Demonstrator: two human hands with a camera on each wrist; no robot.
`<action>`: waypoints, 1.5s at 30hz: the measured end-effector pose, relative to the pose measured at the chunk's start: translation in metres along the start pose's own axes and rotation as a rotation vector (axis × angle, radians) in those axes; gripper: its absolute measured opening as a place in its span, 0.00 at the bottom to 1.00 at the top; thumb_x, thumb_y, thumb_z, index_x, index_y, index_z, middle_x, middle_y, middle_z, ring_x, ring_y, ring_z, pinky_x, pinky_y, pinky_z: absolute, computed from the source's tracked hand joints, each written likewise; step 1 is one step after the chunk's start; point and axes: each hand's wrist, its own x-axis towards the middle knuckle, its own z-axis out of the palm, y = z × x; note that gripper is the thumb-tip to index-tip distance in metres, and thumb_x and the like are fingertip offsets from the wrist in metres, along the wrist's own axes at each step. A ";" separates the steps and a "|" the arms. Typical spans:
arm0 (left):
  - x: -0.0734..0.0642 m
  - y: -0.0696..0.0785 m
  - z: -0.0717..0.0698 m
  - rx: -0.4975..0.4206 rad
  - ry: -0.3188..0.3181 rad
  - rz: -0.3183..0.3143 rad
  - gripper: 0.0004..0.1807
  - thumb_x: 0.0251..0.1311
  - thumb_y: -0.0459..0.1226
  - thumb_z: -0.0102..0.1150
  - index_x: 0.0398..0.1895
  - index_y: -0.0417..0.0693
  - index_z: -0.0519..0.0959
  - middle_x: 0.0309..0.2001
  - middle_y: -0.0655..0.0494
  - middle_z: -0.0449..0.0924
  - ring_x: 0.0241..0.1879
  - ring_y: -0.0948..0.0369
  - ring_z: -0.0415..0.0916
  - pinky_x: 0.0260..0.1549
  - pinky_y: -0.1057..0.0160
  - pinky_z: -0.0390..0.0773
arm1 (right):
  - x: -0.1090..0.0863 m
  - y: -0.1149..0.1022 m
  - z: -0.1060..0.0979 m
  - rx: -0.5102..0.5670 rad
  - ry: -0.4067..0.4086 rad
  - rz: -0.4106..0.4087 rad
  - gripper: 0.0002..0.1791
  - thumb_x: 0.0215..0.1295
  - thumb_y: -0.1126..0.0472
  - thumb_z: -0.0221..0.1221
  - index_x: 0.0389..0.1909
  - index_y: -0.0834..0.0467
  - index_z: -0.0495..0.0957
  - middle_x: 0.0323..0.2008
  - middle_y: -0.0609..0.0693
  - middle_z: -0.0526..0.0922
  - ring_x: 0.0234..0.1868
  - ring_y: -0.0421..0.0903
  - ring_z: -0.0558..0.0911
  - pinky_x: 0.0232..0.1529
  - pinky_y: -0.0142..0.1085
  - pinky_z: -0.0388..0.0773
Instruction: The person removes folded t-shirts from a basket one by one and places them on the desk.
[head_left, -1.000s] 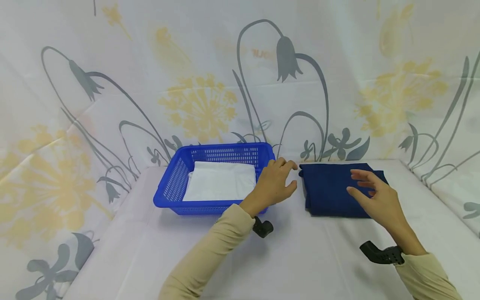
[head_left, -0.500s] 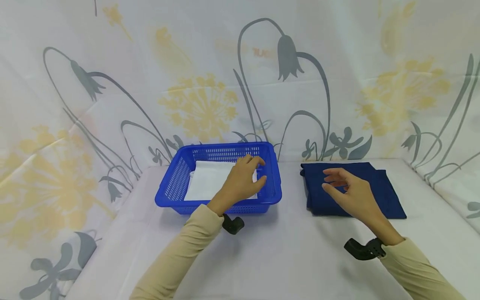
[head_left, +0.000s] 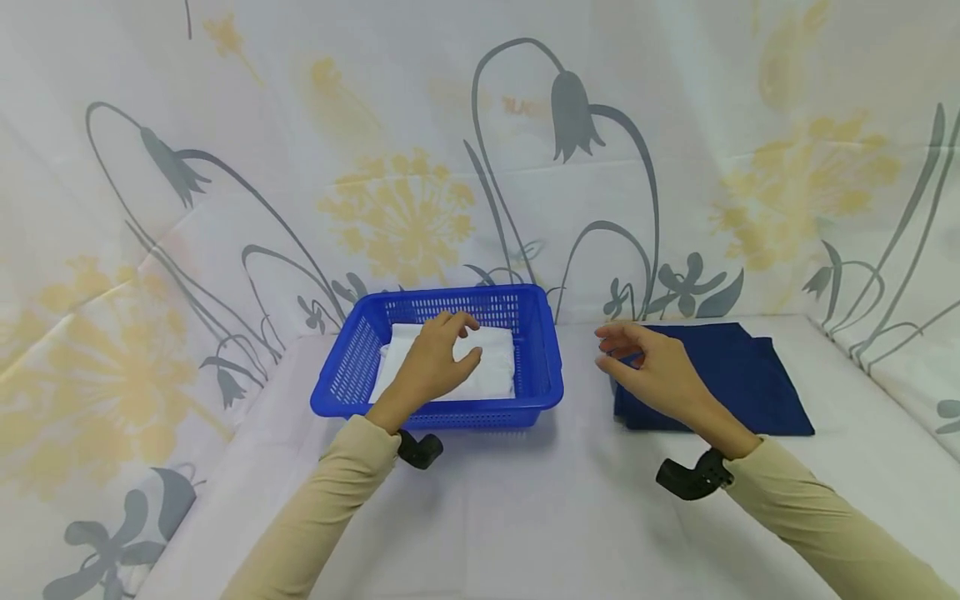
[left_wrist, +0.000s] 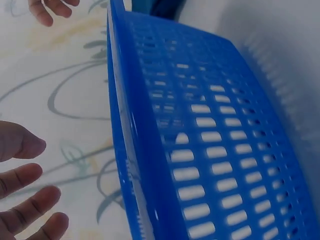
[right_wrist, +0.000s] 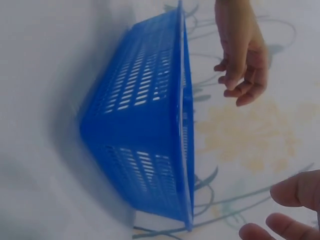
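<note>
you have a blue basket [head_left: 450, 407] of smooth plastic, its rim catching a glossy streak in your left wrist view. inside the basket, the white cloth [head_left: 491, 368] looks matt. right of the basket, the navy cloth [head_left: 742, 379] is matt too. under the basket you see a smooth fabric cover [head_left: 555, 508]; behind the basket, a printed cloth backdrop [head_left: 420, 92], lightly wrinkled. nearer you than the basket, your sleeves [head_left: 810, 510] are matt cloth, your wrist mounts [head_left: 684, 481] dull black plastic.

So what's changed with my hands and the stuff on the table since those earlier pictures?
Both hands moved to your left. Your left hand went from the basket's right end to above the white cloth inside it. Your right hand shifted from over the middle of the dark blue cloth toward its left edge. Nothing was grabbed or released. The blue basket and both cloths stayed put.
</note>
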 end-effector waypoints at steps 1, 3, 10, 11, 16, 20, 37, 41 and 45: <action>0.000 -0.003 -0.002 -0.015 0.003 -0.008 0.13 0.59 0.33 0.62 0.47 0.40 0.77 0.39 0.46 0.75 0.41 0.50 0.71 0.40 0.53 0.74 | 0.003 -0.003 0.001 0.007 -0.013 0.004 0.18 0.65 0.59 0.61 0.54 0.61 0.77 0.44 0.55 0.84 0.43 0.51 0.82 0.41 0.48 0.77; -0.001 -0.011 -0.006 -0.046 0.012 -0.021 0.14 0.60 0.32 0.61 0.48 0.39 0.77 0.40 0.44 0.76 0.41 0.50 0.72 0.40 0.53 0.74 | 0.009 -0.009 0.002 0.021 -0.038 0.012 0.18 0.66 0.59 0.60 0.55 0.61 0.77 0.44 0.55 0.84 0.43 0.50 0.82 0.42 0.48 0.77; -0.012 -0.032 -0.022 -0.092 0.054 -0.124 0.16 0.59 0.32 0.61 0.49 0.37 0.76 0.41 0.42 0.76 0.40 0.47 0.73 0.40 0.51 0.75 | 0.031 -0.033 0.009 0.116 -0.133 0.100 0.20 0.66 0.56 0.60 0.56 0.59 0.76 0.45 0.54 0.83 0.46 0.51 0.81 0.45 0.48 0.76; -0.014 -0.035 -0.024 -0.096 0.063 -0.137 0.16 0.59 0.32 0.61 0.49 0.36 0.76 0.41 0.41 0.77 0.39 0.47 0.74 0.40 0.50 0.75 | 0.033 -0.035 0.010 0.140 -0.146 0.120 0.20 0.66 0.55 0.60 0.57 0.59 0.76 0.45 0.54 0.83 0.47 0.51 0.80 0.46 0.49 0.76; -0.020 -0.052 -0.032 -0.135 0.100 -0.236 0.15 0.59 0.32 0.61 0.49 0.38 0.77 0.40 0.42 0.78 0.37 0.47 0.75 0.39 0.50 0.75 | 0.047 -0.042 0.019 0.291 -0.204 0.207 0.22 0.67 0.54 0.60 0.58 0.59 0.74 0.49 0.55 0.82 0.52 0.53 0.78 0.53 0.52 0.73; -0.023 -0.064 -0.040 -0.173 0.095 -0.357 0.14 0.61 0.34 0.60 0.49 0.41 0.77 0.40 0.45 0.79 0.37 0.49 0.76 0.35 0.53 0.76 | 0.058 -0.045 0.027 0.406 -0.260 0.265 0.24 0.68 0.54 0.59 0.60 0.61 0.72 0.52 0.59 0.80 0.54 0.56 0.76 0.55 0.53 0.71; -0.029 -0.103 -0.049 -0.495 -0.010 -0.759 0.21 0.66 0.36 0.56 0.58 0.34 0.71 0.45 0.43 0.75 0.36 0.57 0.72 0.34 0.62 0.74 | 0.092 -0.047 0.066 0.676 -0.351 0.455 0.27 0.69 0.61 0.56 0.66 0.65 0.65 0.62 0.62 0.68 0.61 0.60 0.69 0.62 0.51 0.65; -0.027 -0.104 -0.052 -0.522 -0.047 -0.812 0.23 0.66 0.36 0.55 0.61 0.35 0.68 0.53 0.40 0.73 0.42 0.54 0.73 0.34 0.64 0.74 | 0.098 -0.044 0.073 0.671 -0.361 0.497 0.27 0.68 0.61 0.57 0.66 0.64 0.66 0.64 0.60 0.67 0.62 0.59 0.69 0.62 0.49 0.65; -0.015 -0.101 -0.058 -0.534 -0.067 -0.842 0.24 0.67 0.37 0.55 0.62 0.35 0.67 0.59 0.39 0.69 0.50 0.48 0.72 0.36 0.64 0.75 | 0.106 -0.040 0.080 0.665 -0.367 0.524 0.27 0.69 0.60 0.57 0.66 0.63 0.65 0.65 0.59 0.67 0.62 0.57 0.69 0.61 0.47 0.67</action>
